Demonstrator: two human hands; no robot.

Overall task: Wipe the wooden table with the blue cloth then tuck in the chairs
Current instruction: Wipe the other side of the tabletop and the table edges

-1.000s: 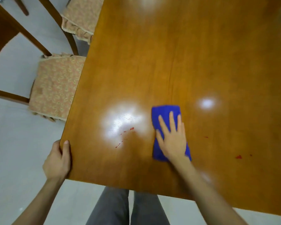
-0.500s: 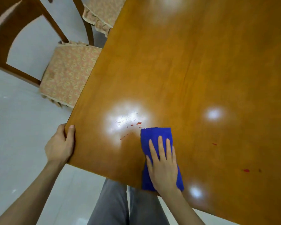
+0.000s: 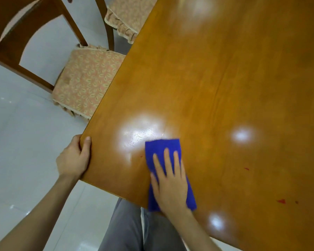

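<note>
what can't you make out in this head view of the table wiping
Head view:
1. Tabletop beneath the folded blue cloth: covered by it and the flat right hand.
2. Orange-brown wooden table: far and right ends cut off by the frame.
3. Left hand: fingers hidden under the table corner it grips.
4. Farther cushioned wooden chair: cut by the top edge.
5. Small red specks: too small to identify.

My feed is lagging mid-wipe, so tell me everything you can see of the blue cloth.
The blue cloth is deep blue, soft-looking fabric folded into a long rectangle. It lies flat on the wooden table, its near end at the table's near edge. The right hand presses on it with straight, spread fingers, covering its middle.
</note>
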